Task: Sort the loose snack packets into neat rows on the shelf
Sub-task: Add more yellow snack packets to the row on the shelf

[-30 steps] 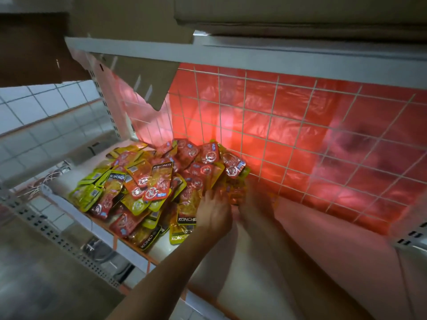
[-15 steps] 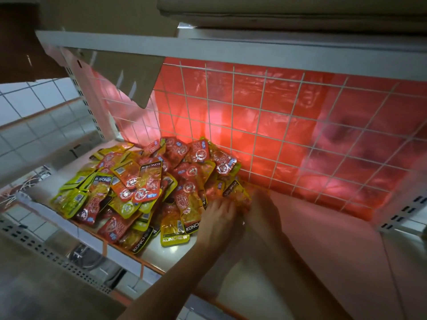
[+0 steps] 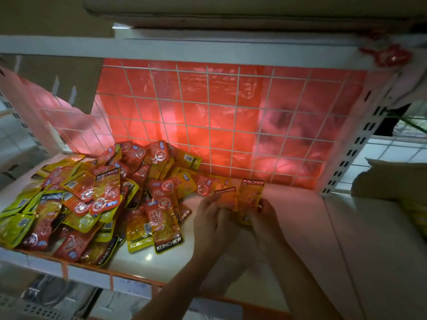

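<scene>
Wire grid (image 3: 209, 116) backed by red sheet (image 3: 231, 102) stands beyond your right hand (image 3: 265, 218); cardboard flap (image 3: 69, 82) hangs upper left of it.

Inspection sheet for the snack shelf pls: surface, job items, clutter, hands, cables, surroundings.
Surface: shelf, white and glossy, tinted pink towards the back.
Job's things: pile of snack packets, unsorted and overlapping, on the left part of the shelf and reaching the back grid; no row formed yet. Held packets, at least two, lifted just right of the pile.
Clutter: cardboard flap hanging down at back left.
Hands: left hand and right hand both pinch the held packets.
Cables: nothing seen.
Surroundings: wire grid at the back, red plastic sheet behind it; perforated upright at right.
</scene>
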The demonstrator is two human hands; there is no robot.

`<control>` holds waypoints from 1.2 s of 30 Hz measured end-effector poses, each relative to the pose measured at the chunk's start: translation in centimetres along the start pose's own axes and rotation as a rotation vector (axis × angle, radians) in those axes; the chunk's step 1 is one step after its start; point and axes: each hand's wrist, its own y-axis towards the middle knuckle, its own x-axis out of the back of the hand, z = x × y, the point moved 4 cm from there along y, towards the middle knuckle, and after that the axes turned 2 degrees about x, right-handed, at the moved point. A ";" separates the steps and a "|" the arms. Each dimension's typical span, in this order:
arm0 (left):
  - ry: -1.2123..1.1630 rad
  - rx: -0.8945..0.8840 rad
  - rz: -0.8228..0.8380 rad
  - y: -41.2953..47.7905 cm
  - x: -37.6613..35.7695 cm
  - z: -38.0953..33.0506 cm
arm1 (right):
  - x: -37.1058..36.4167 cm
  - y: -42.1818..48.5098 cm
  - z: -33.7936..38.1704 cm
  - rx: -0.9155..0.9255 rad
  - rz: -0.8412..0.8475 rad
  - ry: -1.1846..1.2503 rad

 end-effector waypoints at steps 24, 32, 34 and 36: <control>-0.489 0.302 0.233 -4.9 -15.7 -12.4 | 22.0 -5.4 4.5 0.177 0.074 0.240; -0.322 0.235 0.290 -8.7 -21.8 -17.5 | 29.7 -5.6 4.3 0.227 0.082 0.150; -0.259 0.274 0.261 -9.4 -22.9 -18.1 | 31.8 -5.6 4.7 0.258 0.040 0.000; -0.249 0.321 0.164 -9.6 -23.3 -18.2 | 34.1 -5.5 5.3 0.302 0.029 -0.214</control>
